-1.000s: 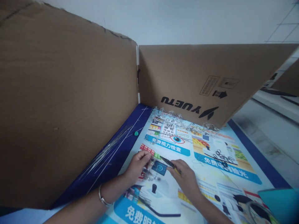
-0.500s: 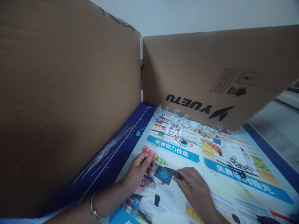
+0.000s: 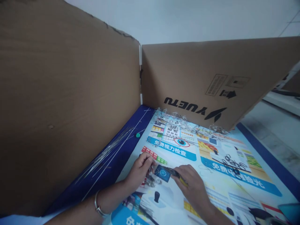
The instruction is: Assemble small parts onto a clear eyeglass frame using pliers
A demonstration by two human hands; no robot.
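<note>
My left hand (image 3: 140,168), with a silver bangle (image 3: 98,204) on its wrist, is closed in a pinch. A thin shiny wire piece (image 3: 150,169) shows at its fingertips; its far end is too small to make out. Below those fingers lies a small cluster of clear glassy pieces (image 3: 151,181). My right hand (image 3: 191,184) is wrapped round pliers (image 3: 179,178) with yellow and black handles. The pliers' dark jaws point left at my left fingertips and stay apart from them.
Cardboard panels (image 3: 187,72) wall off the left and back. A bundle of thin metal wires (image 3: 109,151) lies left, near a small green object (image 3: 137,135). Clear glassy pieces (image 3: 178,118) line the back. Black rings (image 3: 232,164) lie right on the printed poster (image 3: 173,200).
The view has shifted slightly. The pliers and my right hand have turned a little, and the wire piece at my left fingertips shows more plainly. Both hands keep their grips.
</note>
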